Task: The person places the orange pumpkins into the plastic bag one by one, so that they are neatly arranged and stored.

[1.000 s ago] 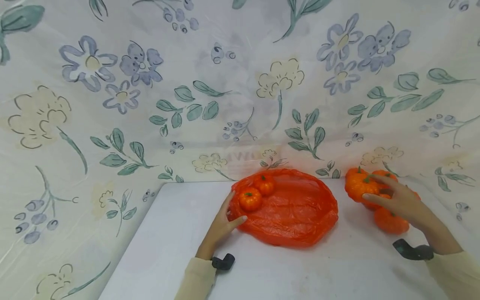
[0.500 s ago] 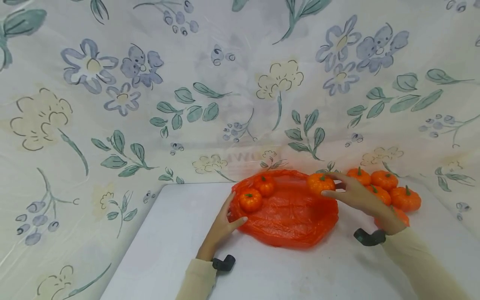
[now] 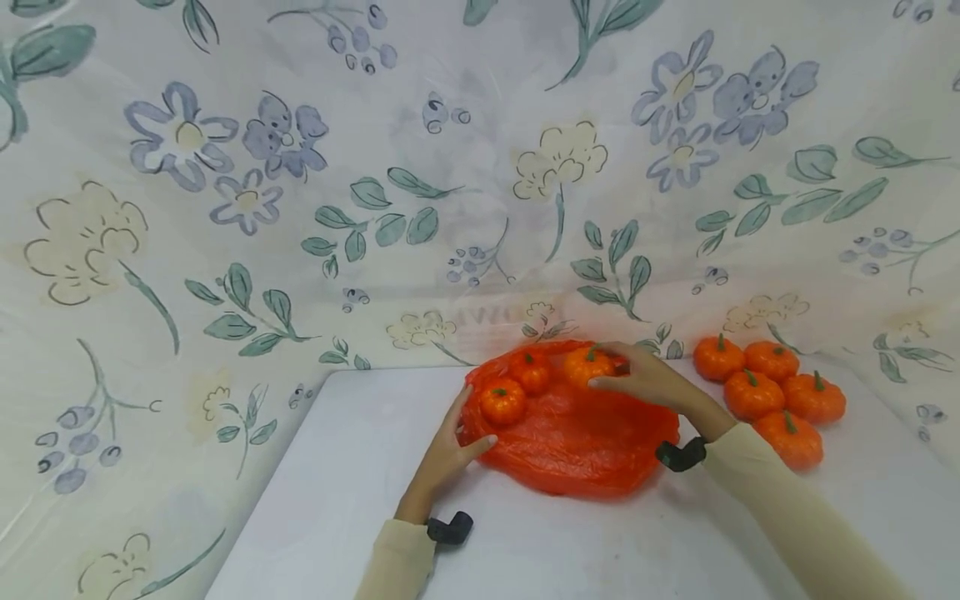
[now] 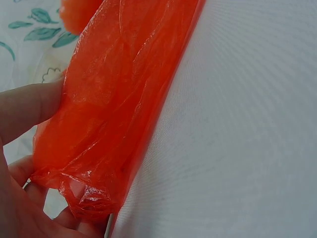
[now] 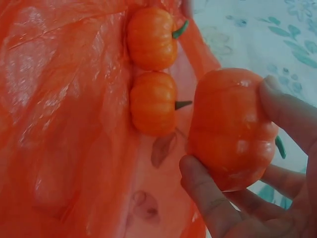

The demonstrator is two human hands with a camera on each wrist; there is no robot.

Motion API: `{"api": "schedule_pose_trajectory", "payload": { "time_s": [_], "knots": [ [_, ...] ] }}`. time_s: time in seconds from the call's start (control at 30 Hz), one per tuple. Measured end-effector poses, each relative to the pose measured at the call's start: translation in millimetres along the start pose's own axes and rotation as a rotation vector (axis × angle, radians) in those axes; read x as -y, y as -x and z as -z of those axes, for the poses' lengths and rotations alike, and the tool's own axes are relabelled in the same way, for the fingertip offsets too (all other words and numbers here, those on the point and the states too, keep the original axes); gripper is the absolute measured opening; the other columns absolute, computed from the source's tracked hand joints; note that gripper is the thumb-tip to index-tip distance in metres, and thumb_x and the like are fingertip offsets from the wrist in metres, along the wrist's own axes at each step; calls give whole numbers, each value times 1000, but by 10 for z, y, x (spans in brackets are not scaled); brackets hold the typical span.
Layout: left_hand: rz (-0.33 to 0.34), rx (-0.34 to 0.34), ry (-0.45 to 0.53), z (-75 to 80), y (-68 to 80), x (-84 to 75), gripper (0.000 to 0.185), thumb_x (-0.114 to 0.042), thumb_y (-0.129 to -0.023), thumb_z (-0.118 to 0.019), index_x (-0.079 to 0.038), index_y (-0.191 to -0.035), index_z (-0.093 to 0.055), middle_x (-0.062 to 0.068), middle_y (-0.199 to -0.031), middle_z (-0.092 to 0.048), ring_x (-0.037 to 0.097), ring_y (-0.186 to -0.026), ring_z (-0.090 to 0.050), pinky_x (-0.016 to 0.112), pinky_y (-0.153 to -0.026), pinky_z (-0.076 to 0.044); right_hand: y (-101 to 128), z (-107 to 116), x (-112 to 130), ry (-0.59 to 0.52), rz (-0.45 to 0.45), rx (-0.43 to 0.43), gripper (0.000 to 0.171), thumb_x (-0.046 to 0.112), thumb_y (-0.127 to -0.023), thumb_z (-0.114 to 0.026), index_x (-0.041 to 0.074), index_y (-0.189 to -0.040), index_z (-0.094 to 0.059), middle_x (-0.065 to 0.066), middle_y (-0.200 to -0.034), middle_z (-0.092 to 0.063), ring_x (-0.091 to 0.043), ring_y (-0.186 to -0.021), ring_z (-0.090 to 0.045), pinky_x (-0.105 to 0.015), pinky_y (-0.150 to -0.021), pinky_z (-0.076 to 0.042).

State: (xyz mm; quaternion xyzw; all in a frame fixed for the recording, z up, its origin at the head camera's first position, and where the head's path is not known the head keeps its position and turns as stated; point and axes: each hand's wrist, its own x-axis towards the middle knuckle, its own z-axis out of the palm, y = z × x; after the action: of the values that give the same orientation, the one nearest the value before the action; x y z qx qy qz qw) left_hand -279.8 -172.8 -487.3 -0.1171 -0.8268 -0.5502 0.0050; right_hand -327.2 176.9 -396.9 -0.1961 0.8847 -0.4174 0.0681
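Note:
A thin red plastic bag point(image 3: 585, 454) lies spread on the table, its mouth facing up. My left hand point(image 3: 442, 454) holds the bag's left edge; in the left wrist view the crinkled film point(image 4: 106, 109) sits between thumb and fingers. Over the back of the bag, my right hand point(image 3: 648, 379) grips a small orange toy pumpkin point(image 3: 585, 367) by its sides, its green stem showing. Two more toy pumpkins are inside the bag at its left, one in front point(image 3: 502, 402) and one behind point(image 3: 529, 372). The right wrist view shows the held pumpkin point(image 5: 233, 129) close beside them.
To the right of the bag, several orange toy pumpkins point(image 3: 753, 395) stand in a cluster on the white table point(image 3: 540, 550). A flower-patterned sheet point(image 3: 480, 192) rises behind the table's back edge. Both wrists wear a dark band mount point(image 3: 450, 528).
My right hand has carried a pumpkin leftward from the cluster at the right to over the bag. The left hand has stayed at the bag's left edge.

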Motion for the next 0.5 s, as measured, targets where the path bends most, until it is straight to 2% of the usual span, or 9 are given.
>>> {"api": "schedule_pose_trajectory", "payload": {
  "time_s": [0.23,0.37,0.5],
  "knots": [
    [5,-11,-14,-6,3,14,89,-31,-87,-72,-28,-160,-20,4,-166,-24,36,-144,-35,65,-113,-34,-173,-157,43,-29,23,16,74,45,-89,-73,10,-147,-45,-16,-148,-48,-37,-130,-50,-57,-108,-46],
    [-6,-2,-10,-6,2,24,90,-30,-87,-72,-27,-160,-20,5,-166,-24,36,-143,-37,64,-113,-36,-237,-254,15,7,38,23,71,44,-89,-73,10,-145,-48,-16,-147,-50,-36,-128,-53,-53,-107,-48],
    [2,-4,-14,3,9,9,90,-32,-87,-73,-29,-160,-20,3,-166,-25,35,-143,-37,63,-113,-37,-287,-328,-37,27,-10,37,77,49,-88,-72,11,-149,-44,-16,-149,-48,-38,-131,-52,-53,-106,-49]
  ]
}}
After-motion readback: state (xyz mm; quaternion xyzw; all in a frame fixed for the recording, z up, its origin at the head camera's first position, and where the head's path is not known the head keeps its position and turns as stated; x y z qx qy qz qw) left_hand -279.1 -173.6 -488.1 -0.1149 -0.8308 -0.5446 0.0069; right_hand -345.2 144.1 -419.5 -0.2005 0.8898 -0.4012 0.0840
